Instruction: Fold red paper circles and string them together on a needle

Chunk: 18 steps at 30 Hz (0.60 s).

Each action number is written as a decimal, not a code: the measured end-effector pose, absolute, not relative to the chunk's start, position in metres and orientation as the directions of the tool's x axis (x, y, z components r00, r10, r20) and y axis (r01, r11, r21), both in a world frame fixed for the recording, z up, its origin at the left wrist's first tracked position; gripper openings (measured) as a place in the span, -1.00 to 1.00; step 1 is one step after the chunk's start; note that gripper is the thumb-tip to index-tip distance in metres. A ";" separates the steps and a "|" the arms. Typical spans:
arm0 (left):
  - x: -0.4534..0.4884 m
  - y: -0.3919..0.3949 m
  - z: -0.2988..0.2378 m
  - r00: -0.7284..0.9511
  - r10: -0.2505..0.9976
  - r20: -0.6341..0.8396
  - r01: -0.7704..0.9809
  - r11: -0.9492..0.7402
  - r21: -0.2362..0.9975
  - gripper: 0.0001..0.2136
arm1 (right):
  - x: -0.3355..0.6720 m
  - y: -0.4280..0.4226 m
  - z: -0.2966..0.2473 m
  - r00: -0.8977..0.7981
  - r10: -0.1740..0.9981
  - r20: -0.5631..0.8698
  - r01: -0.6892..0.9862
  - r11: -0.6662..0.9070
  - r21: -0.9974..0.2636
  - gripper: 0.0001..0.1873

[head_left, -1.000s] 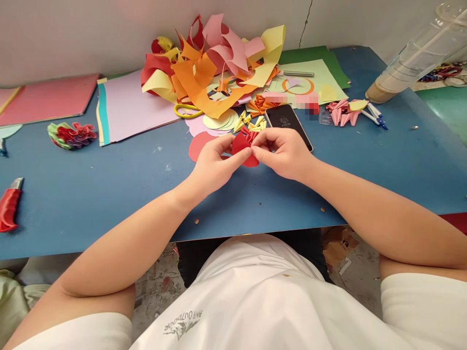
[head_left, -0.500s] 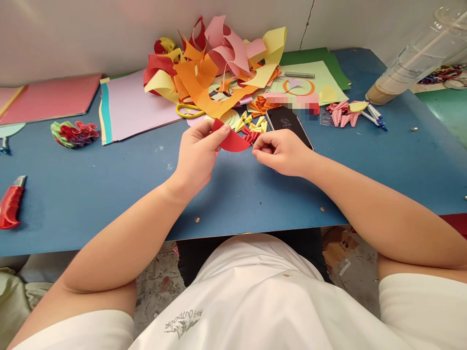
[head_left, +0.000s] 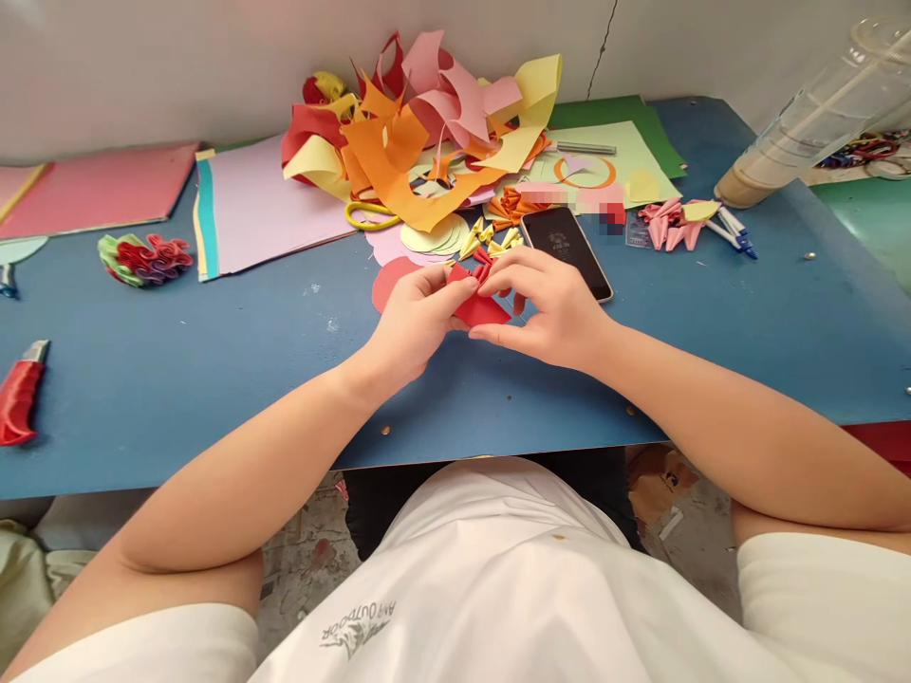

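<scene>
My left hand (head_left: 415, 321) and my right hand (head_left: 551, 305) meet over the blue table (head_left: 213, 360), both pinching a small folded piece of red paper (head_left: 478, 309) between fingertips. The paper is partly hidden by my fingers. Just behind it lie several small rolled red and yellow paper cones (head_left: 491, 242) and a red paper circle (head_left: 390, 280). A black phone (head_left: 566, 245) lies right behind my right hand.
A heap of cut paper scraps (head_left: 427, 123) with yellow scissors (head_left: 366, 216) sits at the back. Paper sheets (head_left: 263, 204) lie at left, a ruffled paper flower (head_left: 146, 259) and a red-handled knife (head_left: 18, 398) further left. Pink cones (head_left: 669, 220), pens (head_left: 733, 228) and a plastic bottle (head_left: 804, 123) are at right.
The left hand had lifted the red half-circle alone while the right hand stayed apart. Now both hands are together again, lower, pinching the red paper.
</scene>
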<state>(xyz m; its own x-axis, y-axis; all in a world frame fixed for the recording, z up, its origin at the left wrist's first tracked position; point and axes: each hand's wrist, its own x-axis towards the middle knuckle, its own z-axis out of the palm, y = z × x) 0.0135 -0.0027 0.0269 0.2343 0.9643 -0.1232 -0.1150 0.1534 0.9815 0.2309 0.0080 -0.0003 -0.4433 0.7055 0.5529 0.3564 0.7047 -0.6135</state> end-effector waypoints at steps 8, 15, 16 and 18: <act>0.012 -0.001 0.027 0.287 0.951 -0.116 -0.201 0.178 0.963 -0.64 | 0.233 0.012 0.002 -0.370 0.794 0.482 0.290 0.592 -0.752 -0.41; 0.011 0.003 0.029 0.303 0.942 -0.148 -0.232 0.223 0.947 -0.56 | 0.237 0.014 0.008 -0.330 0.817 0.473 0.238 0.557 -0.796 -0.37; 0.011 0.003 0.030 0.315 0.938 -0.146 -0.232 0.226 0.946 -0.55 | 0.237 0.014 0.008 -0.326 0.811 0.485 0.227 0.566 -0.793 -0.36; 0.012 0.002 0.032 0.327 0.934 -0.147 -0.228 0.229 0.947 -0.54 | 0.238 0.014 0.008 -0.318 0.804 0.502 0.209 0.576 -0.791 -0.32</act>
<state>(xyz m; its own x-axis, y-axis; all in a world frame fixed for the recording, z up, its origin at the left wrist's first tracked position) 0.0116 0.0024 0.0316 0.3266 0.9336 -0.1470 -0.2276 0.2287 0.9465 0.2382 0.0141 0.0085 -0.3180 0.8044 0.5018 0.2089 0.5757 -0.7905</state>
